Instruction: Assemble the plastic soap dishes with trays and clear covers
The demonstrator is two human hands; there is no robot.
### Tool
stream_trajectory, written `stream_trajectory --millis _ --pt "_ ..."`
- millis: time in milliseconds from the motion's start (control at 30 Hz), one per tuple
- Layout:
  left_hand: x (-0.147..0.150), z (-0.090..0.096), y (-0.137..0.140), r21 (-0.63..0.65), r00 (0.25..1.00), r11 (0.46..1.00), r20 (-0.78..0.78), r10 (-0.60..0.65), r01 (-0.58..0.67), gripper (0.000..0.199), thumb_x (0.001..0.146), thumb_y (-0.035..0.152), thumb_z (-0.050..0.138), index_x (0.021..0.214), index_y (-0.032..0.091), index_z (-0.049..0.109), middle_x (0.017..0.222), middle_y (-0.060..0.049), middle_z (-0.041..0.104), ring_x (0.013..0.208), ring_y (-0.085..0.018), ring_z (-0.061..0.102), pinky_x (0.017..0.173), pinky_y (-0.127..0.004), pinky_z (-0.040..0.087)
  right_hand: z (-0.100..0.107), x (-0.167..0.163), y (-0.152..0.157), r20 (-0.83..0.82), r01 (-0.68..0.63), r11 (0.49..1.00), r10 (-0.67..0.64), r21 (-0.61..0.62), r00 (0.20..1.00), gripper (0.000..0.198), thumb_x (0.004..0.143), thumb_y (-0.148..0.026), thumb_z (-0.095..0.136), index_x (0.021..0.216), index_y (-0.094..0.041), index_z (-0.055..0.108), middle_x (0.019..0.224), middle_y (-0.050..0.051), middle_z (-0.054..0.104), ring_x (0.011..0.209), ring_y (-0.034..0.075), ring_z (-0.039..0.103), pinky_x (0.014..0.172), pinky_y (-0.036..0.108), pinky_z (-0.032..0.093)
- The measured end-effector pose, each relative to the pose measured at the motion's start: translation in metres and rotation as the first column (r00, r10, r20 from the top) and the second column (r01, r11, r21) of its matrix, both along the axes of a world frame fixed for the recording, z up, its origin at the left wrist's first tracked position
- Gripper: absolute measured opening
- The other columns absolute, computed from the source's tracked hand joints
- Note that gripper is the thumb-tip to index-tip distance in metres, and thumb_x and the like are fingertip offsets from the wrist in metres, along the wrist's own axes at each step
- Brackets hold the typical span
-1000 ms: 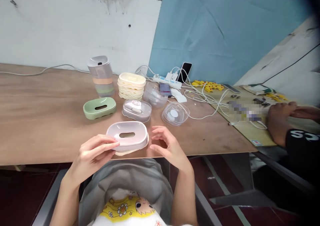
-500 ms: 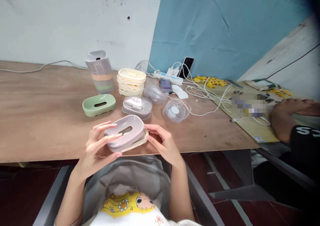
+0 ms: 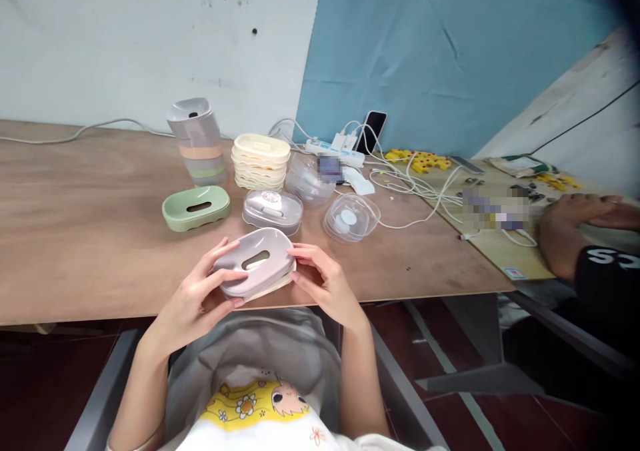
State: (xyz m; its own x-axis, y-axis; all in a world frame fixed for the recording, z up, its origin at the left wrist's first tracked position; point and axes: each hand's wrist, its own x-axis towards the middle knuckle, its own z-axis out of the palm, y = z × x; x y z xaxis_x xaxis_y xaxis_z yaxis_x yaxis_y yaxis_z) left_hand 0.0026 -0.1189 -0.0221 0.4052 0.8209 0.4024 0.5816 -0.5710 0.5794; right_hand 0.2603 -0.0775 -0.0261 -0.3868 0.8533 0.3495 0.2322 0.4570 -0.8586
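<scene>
Pink soap dish (image 3: pixel 256 262) on its cream tray (image 3: pixel 280 283) is gripped tilted between left hand (image 3: pixel 197 298) and right hand (image 3: pixel 327 284), above desk (image 3: pixel 75 238) edge. Fitting step judged underway; firm pressing together needed next.

A: What's round me? Wood table (image 3: pixel 75 238) in front, scuffed white wall (image 3: pixel 125 44) at 11 o'clock.

B: And rt?

A: Blue sheet (image 3: pixel 440 58) at 1 o'clock, dark red floor (image 3: pixel 445 384) w/ pale stripes below.
</scene>
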Motion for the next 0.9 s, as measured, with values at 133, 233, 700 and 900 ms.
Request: stream_trajectory --millis 133,233,700,900 --pt "-0.0003 0.0012 -0.0001 0.015 0.999 0.999 -0.011 -0.031 0.031 0.028 0.093 0.017 0.049 0.119 0.024 0.058 0.152 -0.008 0.029 0.143 -0.028 0.022 0.111 -0.04 0.035 -0.0013 0.0006 -0.0003 -0.01 0.015 1.0 -0.015 -0.019 1.0 0.022 0.087 -0.026 0.062 0.109 -0.024 0.061 0.124 0.008 0.056 0.113 0.02 0.058 0.098 0.037 0.048" --pt "-0.0002 0.0024 -0.0002 0.01 1.0 1.0 -0.005 -0.029 0.029 0.028 0.092 0.017 0.049 0.118 0.024 0.06 0.149 -0.009 0.033 0.138 -0.028 0.033 0.108 -0.04 0.038 -0.0013 0.0007 -0.0007 -0.014 0.017 0.999 -0.017 -0.03 1.0 0.02 0.086 -0.026 0.062 0.106 -0.023 0.06 0.124 0.008 0.055 0.113 0.02 0.057 0.098 0.038 0.048" --pt "-0.0013 0.0 0.0029 0.03 0.995 0.997 -0.062 -0.071 0.073 0.026 0.086 0.026 0.066 0.111 0.026 0.059 0.137 -0.007 0.048 0.13 -0.027 0.04 0.104 -0.045 0.04 0.0005 0.0021 -0.0021 0.046 0.005 0.999 -0.003 -0.036 0.999 0.038 0.067 -0.021 0.08 0.094 -0.023 0.054 0.115 0.005 0.047 0.111 0.021 0.053 0.097 0.036 0.043" --pt "-0.001 -0.0011 0.0035 0.048 0.991 0.995 -0.112 -0.077 0.082 0.023 0.089 0.024 0.06 0.111 0.025 0.058 0.138 -0.007 0.049 0.136 -0.028 0.034 0.105 -0.046 0.04 0.003 -0.0009 -0.0012 0.117 0.039 0.999 -0.039 0.003 0.992 0.037 0.063 -0.016 0.081 0.085 -0.021 0.051 0.111 0.005 0.047 0.112 0.022 0.051 0.098 0.038 0.04"
